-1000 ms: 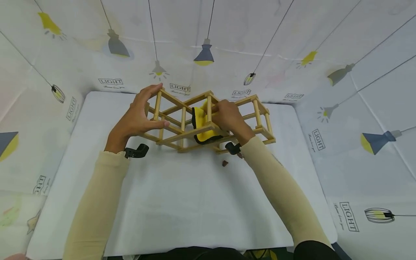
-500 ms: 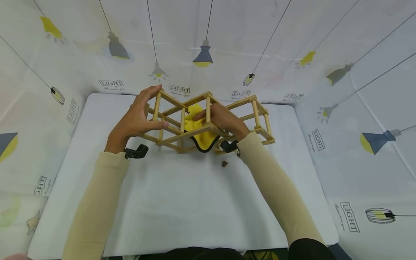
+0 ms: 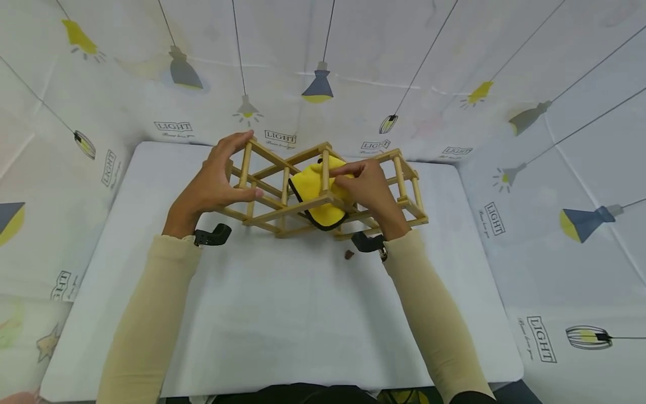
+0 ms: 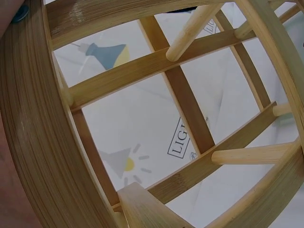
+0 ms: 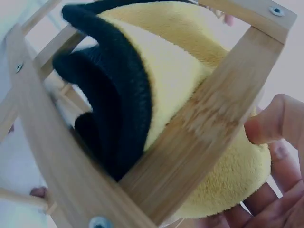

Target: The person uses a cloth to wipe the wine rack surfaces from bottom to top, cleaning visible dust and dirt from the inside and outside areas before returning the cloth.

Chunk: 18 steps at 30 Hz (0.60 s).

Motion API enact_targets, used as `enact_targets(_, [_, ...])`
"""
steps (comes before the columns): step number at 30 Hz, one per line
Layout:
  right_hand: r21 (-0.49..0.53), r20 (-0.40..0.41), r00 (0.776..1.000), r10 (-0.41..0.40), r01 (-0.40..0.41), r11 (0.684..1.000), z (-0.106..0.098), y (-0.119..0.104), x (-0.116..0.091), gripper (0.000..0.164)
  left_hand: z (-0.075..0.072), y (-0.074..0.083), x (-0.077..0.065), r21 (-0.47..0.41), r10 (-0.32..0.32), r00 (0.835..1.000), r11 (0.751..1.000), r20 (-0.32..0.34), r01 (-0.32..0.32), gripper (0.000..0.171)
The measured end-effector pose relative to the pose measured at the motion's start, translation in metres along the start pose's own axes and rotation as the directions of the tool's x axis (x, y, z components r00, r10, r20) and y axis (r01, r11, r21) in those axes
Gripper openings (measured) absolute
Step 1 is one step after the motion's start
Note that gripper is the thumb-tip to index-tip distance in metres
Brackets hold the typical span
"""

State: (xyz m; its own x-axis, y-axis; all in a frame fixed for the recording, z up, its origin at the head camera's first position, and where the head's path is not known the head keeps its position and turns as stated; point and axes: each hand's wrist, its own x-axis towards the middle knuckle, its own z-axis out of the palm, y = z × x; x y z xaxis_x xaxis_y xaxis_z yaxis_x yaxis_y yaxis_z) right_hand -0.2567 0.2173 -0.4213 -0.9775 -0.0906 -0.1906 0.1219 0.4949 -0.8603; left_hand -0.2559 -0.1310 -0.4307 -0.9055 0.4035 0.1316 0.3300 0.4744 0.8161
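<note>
A light wooden rack (image 3: pixel 287 210) of flat slats and round posts lies across the back of the table. At its left end my left hand (image 3: pixel 209 182) grips the frame, thumb on the near side and fingers over the far side. My right hand (image 3: pixel 373 188) pinches a yellow cloth (image 3: pixel 325 213) with black edging at the rack's middle. The cloth (image 5: pixel 175 71) bunches around a slat in the right wrist view, its folded black edge hanging inside the frame. Thumb and fingers of the right hand (image 5: pixel 280 166) hold its other side. Mostly slats and posts (image 4: pixel 118 76) fill the left wrist view.
A small dark brown piece (image 3: pixel 349 254) lies on the white tabletop (image 3: pixel 282 314), in front of the rack. Close behind the rack rises a wall sheet (image 3: pixel 282 67) printed with lamps. Similar sheets stand to the left and right.
The right hand first drew the cloth leftward and down, then back up and right, and the cloth's folds changed. The left hand and the rack stay in place.
</note>
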Motion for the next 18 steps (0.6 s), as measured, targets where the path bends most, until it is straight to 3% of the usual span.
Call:
enact_targets(5, [0.177,-0.089,0.996,0.011,0.005,0.984,-0.001,0.001,-0.002,0.017,0.0,0.0,0.001,-0.013,0.007,1.0,1.0,0.0,-0.007,0.111])
enact_targets(8, [0.312,-0.195,0.981,0.019,0.044,0.949,-0.002,0.0,0.0,0.016,0.0,-0.001,0.002,-0.022,0.014,1.0,1.0,-0.006,-0.014,0.112])
enact_targets(10, [0.447,-0.295,0.955,0.021,0.119,0.886,-0.004,0.0,0.002,0.018,0.0,-0.001,0.002,-0.024,0.016,1.0,1.0,-0.008,-0.016,0.112])
enact_targets(12, [0.568,-0.398,0.917,0.002,0.245,0.786,-0.008,-0.002,0.002,0.024,0.0,-0.001,0.001,-0.025,0.012,1.0,1.0,-0.006,-0.012,0.112])
enact_targets(15, [0.615,-0.525,0.847,-0.083,0.445,0.651,-0.016,-0.013,-0.002,0.028,0.0,0.001,0.001,-0.02,0.007,1.0,1.0,-0.002,-0.007,0.111])
enact_targets(16, [0.605,-0.547,0.827,-0.131,0.499,0.62,-0.018,-0.02,-0.004,0.028,0.0,0.001,0.001,-0.02,0.004,1.0,1.0,-0.002,-0.004,0.111])
enact_targets(18, [0.547,-0.562,0.791,-0.242,0.575,0.609,-0.017,-0.037,-0.01,0.026,0.0,0.001,0.0,-0.015,0.0,1.0,1.0,-0.006,0.0,0.111])
